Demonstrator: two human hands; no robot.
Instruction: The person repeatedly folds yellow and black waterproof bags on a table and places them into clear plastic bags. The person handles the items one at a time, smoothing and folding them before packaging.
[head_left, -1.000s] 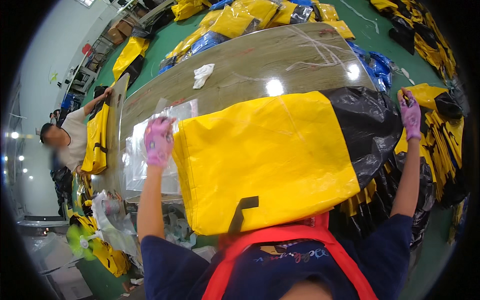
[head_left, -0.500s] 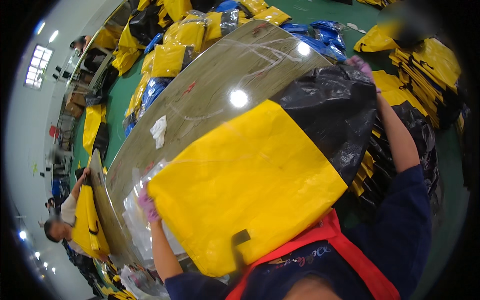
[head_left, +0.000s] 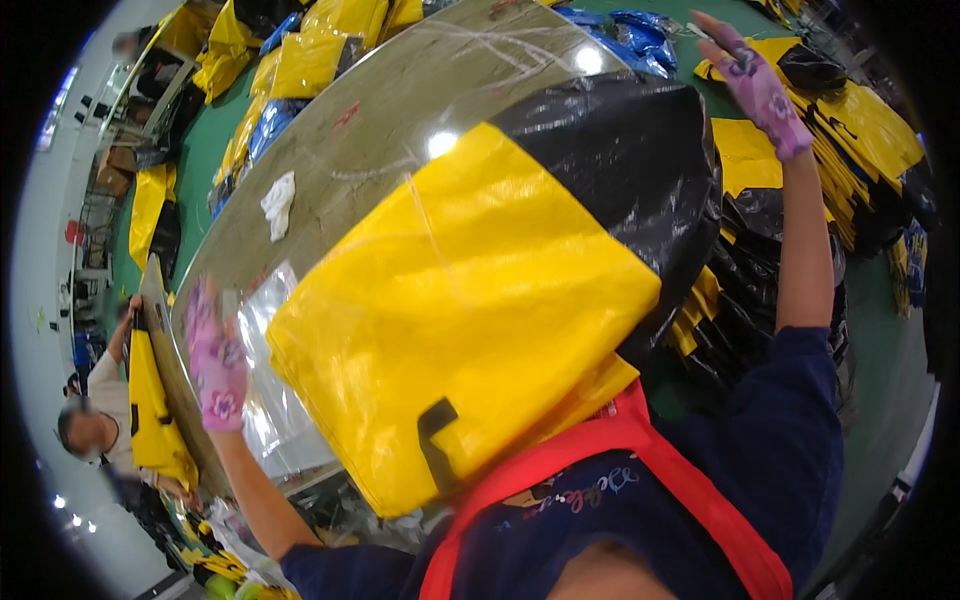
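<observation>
A large yellow and black bag (head_left: 470, 300) is laid flat across the table (head_left: 400, 110), overhanging its near edge. The gloved left hand (head_left: 215, 365) and right hand (head_left: 755, 85) are raised wide apart, open and empty, clear of it.

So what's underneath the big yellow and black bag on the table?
The yellow and black bag lies on the shiny table, overlapping clear plastic sheets at its left edge. Whatever else lies beneath is covered.
</observation>
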